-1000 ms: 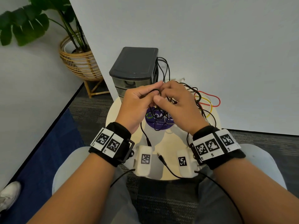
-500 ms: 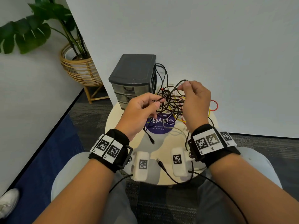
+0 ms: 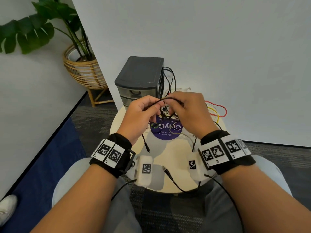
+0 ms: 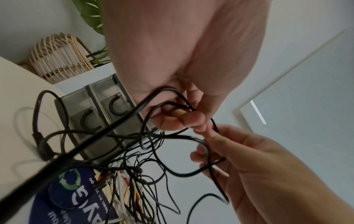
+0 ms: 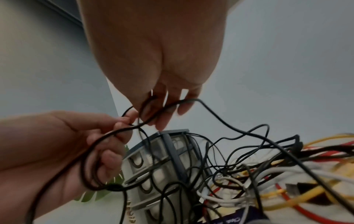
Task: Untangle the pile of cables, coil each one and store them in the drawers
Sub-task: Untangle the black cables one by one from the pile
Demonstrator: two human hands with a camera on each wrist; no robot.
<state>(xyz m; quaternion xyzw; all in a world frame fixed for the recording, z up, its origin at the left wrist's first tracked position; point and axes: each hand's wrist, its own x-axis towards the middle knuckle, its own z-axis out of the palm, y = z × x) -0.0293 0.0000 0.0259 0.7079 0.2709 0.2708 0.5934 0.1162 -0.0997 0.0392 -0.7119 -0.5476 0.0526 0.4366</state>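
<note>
Now both hands [image 3: 168, 113] pinch one black cable [image 3: 170, 99].

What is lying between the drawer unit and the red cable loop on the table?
In the head view, the tangled cable pile, partly hidden behind both hands, lies between the drawer unit and the red cable loop.

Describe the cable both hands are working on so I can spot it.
On the round table, in front of the drawers, the left hand and right hand meet above the pile. The black cable bridges their fingertips; it alone is raised, the rest lying below.
</note>
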